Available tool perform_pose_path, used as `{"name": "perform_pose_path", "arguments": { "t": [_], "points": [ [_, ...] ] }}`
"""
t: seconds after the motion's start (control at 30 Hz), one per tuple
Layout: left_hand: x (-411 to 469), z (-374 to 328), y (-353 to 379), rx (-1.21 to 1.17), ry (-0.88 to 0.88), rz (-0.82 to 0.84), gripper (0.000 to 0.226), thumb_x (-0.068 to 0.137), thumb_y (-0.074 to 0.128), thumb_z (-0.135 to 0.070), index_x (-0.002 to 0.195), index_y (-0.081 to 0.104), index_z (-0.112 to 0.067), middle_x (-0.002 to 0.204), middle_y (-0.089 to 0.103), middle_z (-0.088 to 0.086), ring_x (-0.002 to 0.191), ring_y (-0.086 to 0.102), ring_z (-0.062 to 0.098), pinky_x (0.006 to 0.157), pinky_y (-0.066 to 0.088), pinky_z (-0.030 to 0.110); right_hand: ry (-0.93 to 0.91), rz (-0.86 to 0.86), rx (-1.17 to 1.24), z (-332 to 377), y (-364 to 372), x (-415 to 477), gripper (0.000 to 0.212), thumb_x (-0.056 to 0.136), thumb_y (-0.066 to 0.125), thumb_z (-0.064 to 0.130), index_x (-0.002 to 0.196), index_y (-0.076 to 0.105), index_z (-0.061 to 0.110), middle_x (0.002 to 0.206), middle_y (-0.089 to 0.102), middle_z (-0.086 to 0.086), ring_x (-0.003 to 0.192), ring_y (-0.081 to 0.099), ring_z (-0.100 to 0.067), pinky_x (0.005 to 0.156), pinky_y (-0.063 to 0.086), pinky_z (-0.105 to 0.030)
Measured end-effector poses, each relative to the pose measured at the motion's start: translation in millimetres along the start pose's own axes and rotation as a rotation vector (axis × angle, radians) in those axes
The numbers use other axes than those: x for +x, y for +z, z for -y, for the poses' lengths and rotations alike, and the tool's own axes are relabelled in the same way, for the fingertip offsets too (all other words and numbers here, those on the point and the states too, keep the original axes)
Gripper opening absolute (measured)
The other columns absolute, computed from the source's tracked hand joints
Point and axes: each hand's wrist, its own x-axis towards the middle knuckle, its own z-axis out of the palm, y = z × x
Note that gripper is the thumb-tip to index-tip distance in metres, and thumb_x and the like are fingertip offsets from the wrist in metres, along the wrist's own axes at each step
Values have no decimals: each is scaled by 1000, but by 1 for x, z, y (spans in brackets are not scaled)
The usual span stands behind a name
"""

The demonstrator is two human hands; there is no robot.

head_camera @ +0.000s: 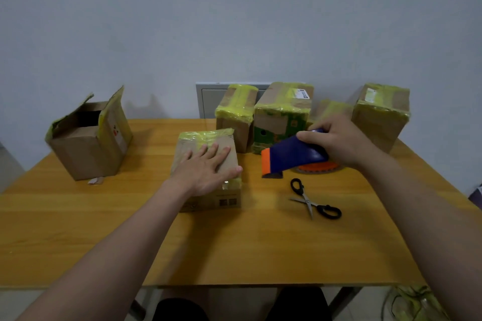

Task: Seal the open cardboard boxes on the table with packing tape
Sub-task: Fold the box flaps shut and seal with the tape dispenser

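Observation:
A small cardboard box [227,199] with yellow tape across its top stands at the table's middle. My left hand [206,169] lies flat on its lid, fingers straight. To its right my right hand [339,141] grips a blue tape dispenser [294,156] with an orange blade end; its tape roll [317,167] touches the table. An open cardboard box [88,143] with raised flaps stands at the far left.
Several taped boxes line the back: one [236,117], a green-printed one [283,117], a low one [330,111] and one at the right [380,114]. Black-handled scissors [314,199] lie open on the wooden table [247,247]. A scrap [95,180] lies by the open box.

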Motion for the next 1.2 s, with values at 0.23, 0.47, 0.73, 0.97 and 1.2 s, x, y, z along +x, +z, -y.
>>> {"name": "perform_pose_path", "arguments": {
  "t": [0.23, 0.47, 0.73, 0.97, 1.2],
  "points": [
    [-24, 6, -11, -80, 76, 40, 88, 89, 33, -86, 163, 10, -43, 173, 1, -9, 159, 2, 16, 129, -1, 49, -3, -280, 316, 8, 36, 12, 48, 100, 59, 36, 68, 69, 3, 61, 62, -13, 59, 56, -21, 58, 41, -27],
    [-57, 6, -29, -228, 282, 173, 78, 80, 71, -46, 152, 41, -43, 159, 12, -31, 147, 5, -4, 126, 9, 38, 100, -367, 563, 46, 81, 27, 46, 104, 55, 34, 74, 74, 4, 72, 69, -19, 69, 60, -22, 66, 46, -32],
    [-44, 26, -6, -300, -161, -390, 55, 83, 59, -59, 132, 59, -34, 131, 61, -9, 122, 56, 21, 108, 44, 46, 210, -451, 641, 66, 146, 48, 52, 105, 45, 46, 88, 75, 7, 71, 68, 1, 62, 57, -4, 58, 44, -20],
    [-12, 37, 1, -189, -163, -154, 45, 103, 26, -67, 113, 45, -27, 106, 64, -1, 96, 61, 25, 84, 50, 43, 219, -447, 699, 67, 166, 57, 51, 103, 41, 53, 99, 71, 11, 77, 71, 3, 64, 62, -1, 52, 45, -13],
    [10, 54, -8, -315, 51, -110, 36, 109, 29, -54, 101, 57, -34, 98, 67, -9, 91, 60, 14, 73, 45, 36, 258, -501, 778, 72, 176, 55, 57, 89, 38, 66, 107, 69, 22, 91, 74, 1, 85, 69, -16, 64, 52, -26]
  ]
}}
